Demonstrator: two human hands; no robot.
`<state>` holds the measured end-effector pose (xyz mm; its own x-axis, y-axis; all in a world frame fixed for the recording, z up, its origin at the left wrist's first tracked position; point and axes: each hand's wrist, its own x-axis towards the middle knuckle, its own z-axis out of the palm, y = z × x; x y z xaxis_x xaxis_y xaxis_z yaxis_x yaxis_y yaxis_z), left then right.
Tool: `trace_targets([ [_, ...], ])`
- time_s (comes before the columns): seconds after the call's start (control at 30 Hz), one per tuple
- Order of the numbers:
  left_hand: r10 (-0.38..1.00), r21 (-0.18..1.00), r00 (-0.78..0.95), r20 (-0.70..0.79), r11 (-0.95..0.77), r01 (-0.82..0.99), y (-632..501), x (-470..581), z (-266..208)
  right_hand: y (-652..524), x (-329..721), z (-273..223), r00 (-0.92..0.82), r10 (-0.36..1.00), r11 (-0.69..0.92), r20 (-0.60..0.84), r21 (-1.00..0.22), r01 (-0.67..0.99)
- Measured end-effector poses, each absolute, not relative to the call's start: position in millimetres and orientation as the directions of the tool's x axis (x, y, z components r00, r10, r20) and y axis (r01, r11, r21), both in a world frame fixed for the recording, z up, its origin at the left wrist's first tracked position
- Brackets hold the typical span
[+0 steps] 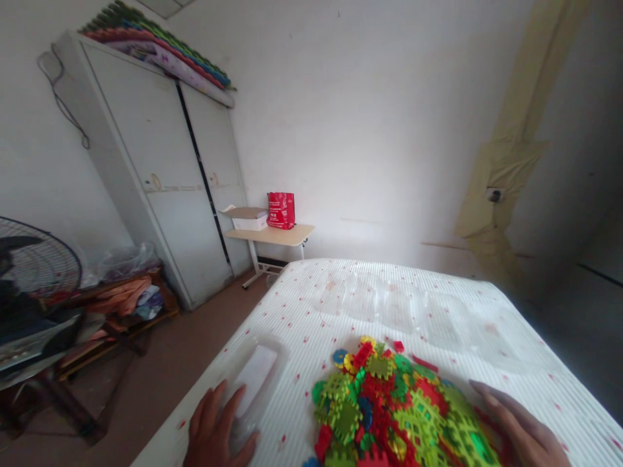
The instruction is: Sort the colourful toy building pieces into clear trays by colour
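Note:
My left hand [219, 421] lies with fingers spread over the near end of a clear plastic tray [278, 353], which has a white rectangular block [256, 379] in it. In the middle foreground rises a heap of plastic building pieces [384, 408], mostly lime green and red, with some blue and yellow. Along the heap's right side rests my right hand [516, 421], its fingers stretched out and close together, beside the outermost pieces. Nothing shows in its grasp. The near edge of the heap runs out of the picture.
Several clear plastic trays [402, 305] stand in a row across the far part of the patterned tablecloth [311, 272]. Behind are a small desk [287, 235] with a red bag [281, 211], and a tall cabinet [160, 155]. A fan [36, 259] is at the left.

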<state>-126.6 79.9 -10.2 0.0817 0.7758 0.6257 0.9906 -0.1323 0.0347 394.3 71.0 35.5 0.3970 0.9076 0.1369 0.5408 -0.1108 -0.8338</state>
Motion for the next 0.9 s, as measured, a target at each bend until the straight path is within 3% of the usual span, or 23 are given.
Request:
trace_targets([
  [0.3,0.810,0.118,0.102,0.577,-0.206,0.971,127,-114,6,73,389,41,0.410,0.902,-0.119,0.133,-0.839,0.531],
  [0.5,0.857,0.069,0.079,0.509,-0.132,0.989,136,-106,15,71,385,39,0.389,0.917,-0.133,0.085,-0.855,0.501],
  [0.63,0.807,0.010,0.089,0.583,-0.116,0.993,129,-103,20,72,386,36,0.381,0.922,-0.145,0.070,-0.849,0.508],
  [0.77,0.704,0.042,0.206,0.680,-0.319,0.947,124,-96,35,72,384,39,0.361,0.927,-0.121,0.098,-0.834,0.538],
  [0.9,0.659,0.215,0.327,0.677,-0.602,0.769,125,-53,67,74,380,42,0.326,0.940,-0.101,0.104,-0.825,0.555],
])
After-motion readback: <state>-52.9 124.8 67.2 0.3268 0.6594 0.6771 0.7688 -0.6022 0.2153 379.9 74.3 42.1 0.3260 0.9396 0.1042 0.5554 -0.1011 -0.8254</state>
